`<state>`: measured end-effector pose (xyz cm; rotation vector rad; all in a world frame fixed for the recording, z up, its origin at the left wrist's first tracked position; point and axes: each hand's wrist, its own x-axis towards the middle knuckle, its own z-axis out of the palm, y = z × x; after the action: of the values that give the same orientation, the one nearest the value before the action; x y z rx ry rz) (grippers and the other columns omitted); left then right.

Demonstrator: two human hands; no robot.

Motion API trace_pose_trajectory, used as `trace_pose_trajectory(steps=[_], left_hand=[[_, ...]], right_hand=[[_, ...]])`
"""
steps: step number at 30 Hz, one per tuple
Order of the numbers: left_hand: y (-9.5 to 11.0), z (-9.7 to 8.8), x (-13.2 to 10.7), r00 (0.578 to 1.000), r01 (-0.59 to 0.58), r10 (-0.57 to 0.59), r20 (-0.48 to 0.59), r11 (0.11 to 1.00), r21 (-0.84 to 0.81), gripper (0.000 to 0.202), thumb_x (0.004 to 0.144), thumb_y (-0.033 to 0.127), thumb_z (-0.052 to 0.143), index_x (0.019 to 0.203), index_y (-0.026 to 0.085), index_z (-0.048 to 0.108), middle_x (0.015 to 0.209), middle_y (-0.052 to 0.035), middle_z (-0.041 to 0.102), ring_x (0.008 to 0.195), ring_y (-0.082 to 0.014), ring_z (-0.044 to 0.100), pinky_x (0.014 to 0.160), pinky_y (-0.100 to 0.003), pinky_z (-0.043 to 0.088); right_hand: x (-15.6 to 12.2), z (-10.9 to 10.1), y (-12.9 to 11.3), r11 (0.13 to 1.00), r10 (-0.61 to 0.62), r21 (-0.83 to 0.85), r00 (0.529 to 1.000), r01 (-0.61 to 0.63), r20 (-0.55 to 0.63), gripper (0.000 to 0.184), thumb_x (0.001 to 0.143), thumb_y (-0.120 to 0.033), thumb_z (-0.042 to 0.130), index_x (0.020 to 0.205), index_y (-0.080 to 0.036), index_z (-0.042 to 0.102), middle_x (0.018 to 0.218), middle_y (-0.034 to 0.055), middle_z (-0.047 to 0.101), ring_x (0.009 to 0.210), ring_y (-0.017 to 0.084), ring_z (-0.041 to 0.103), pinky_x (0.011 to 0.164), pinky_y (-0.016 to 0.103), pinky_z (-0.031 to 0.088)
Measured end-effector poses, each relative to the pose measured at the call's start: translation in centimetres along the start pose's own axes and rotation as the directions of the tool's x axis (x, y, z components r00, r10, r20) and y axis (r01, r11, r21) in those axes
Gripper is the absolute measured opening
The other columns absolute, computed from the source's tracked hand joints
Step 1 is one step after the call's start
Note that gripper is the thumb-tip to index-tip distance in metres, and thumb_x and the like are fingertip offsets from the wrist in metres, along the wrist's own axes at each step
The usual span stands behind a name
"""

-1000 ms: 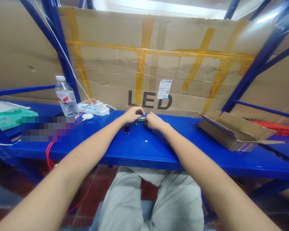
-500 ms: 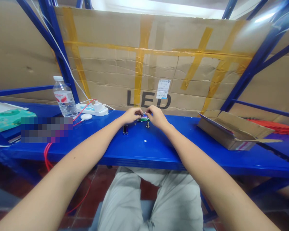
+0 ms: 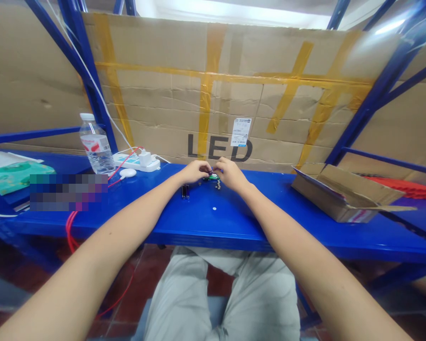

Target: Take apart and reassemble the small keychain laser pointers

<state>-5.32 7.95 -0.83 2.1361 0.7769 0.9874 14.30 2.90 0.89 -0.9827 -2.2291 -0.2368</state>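
My left hand (image 3: 195,171) and my right hand (image 3: 229,172) meet at the back of the blue shelf board (image 3: 213,222), fingers curled and pinched together over a small green part (image 3: 211,177). What the fingertips pinch is too small to name. Two dark batteries (image 3: 185,191) lie side by side just in front of my left hand. A few tiny metal bits (image 3: 218,185) sit below my right hand, and a small white dot (image 3: 214,208) lies nearer to me.
A water bottle (image 3: 96,149), a white power strip (image 3: 137,161) with red cable (image 3: 70,227), and a white puck (image 3: 127,173) stand at the left. An open cardboard box (image 3: 344,192) sits at the right. A taped cardboard sheet marked LED (image 3: 220,94) backs the shelf.
My right hand lifted from the board and moved left to join my left hand above the green part. Both hands stay pinched together there.
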Motion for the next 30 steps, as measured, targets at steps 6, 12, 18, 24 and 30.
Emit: trace_pose_trajectory(steps=[6,12,18,24,30], left_hand=[[0.0,-0.1,0.0,1.0,0.01,-0.01,-0.005,1.0,-0.022,0.017,0.065,0.011,0.069,0.081,0.015,0.065,0.077,-0.0016,0.069,0.075,-0.0167,0.065,0.079,-0.035,0.051],[0.0,-0.5,0.0,0.997,-0.055,0.056,-0.048,0.998,0.041,0.019,0.065,0.005,0.062,0.081,0.016,0.063,0.08,-0.0007,0.067,0.081,-0.017,0.065,0.086,-0.037,0.05],[-0.5,-0.8,0.0,0.996,-0.033,0.037,-0.075,0.998,0.06,0.017,0.067,0.005,0.06,0.08,0.015,0.062,0.084,-0.0028,0.068,0.086,-0.0182,0.066,0.087,-0.037,0.051],[-0.7,-0.7,0.0,0.996,-0.036,0.042,-0.079,0.996,0.088,0.017,0.068,0.005,0.061,0.081,0.015,0.062,0.085,-0.0028,0.069,0.084,-0.0175,0.065,0.085,-0.035,0.05],[-0.8,-0.6,0.1,0.996,-0.046,0.053,-0.067,0.994,0.097,0.017,0.068,0.006,0.061,0.082,0.015,0.063,0.085,-0.0028,0.069,0.084,-0.0172,0.065,0.086,-0.035,0.051]], right_hand=[[-0.2,0.0,0.0,0.99,0.021,0.138,0.999,-0.017,-0.025,0.017,0.083,-0.009,0.059,0.081,-0.018,0.074,0.091,0.0074,0.062,0.089,0.02,0.059,0.082,0.032,0.047],[-0.2,-1.1,0.1,0.967,0.172,0.201,0.983,-0.156,-0.063,0.024,0.076,-0.002,0.055,0.086,-0.014,0.074,0.087,0.0067,0.063,0.08,0.017,0.06,0.078,0.03,0.048],[-0.4,-1.7,0.0,0.995,0.098,-0.037,0.938,-0.091,0.334,0.019,0.08,-0.015,0.067,0.094,-0.018,0.08,0.097,0.0108,0.065,0.099,0.025,0.053,0.091,0.036,0.042],[-0.5,-0.9,-0.3,0.988,0.091,-0.152,0.872,-0.02,0.48,0.013,0.082,-0.017,0.069,0.089,-0.018,0.08,0.102,0.0131,0.064,0.105,0.028,0.05,0.096,0.037,0.038],[-0.5,-0.4,-1.3,0.978,0.132,-0.207,0.869,-0.035,0.476,0.012,0.082,-0.016,0.065,0.082,-0.016,0.077,0.097,0.0152,0.065,0.099,0.03,0.051,0.089,0.038,0.04]])
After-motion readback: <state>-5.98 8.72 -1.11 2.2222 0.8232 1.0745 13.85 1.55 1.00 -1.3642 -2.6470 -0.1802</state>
